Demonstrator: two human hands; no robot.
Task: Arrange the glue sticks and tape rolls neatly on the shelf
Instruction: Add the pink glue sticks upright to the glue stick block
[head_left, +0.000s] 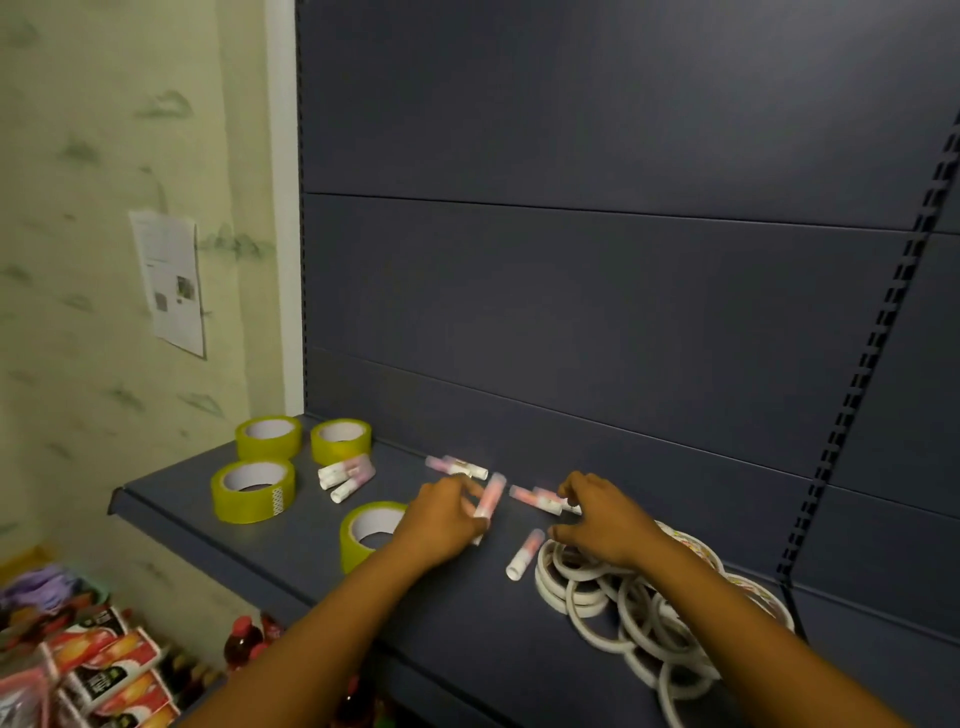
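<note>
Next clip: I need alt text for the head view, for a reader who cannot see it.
Two hands work over a dark shelf: the left hand holds a glue stick, the right hand reaches among other glue sticks. Four yellow tape rolls sit left; a pile of thin white tape rolls lies right.

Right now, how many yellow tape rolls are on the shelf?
4. Two at the back left corner, one nearer the front edge, one partly under the left hand. None seems hidden.

The shelf (218, 525) looks like matt, smooth painted metal. The yellow tape rolls (253, 490) are glossy plastic film on paper cores.
</note>
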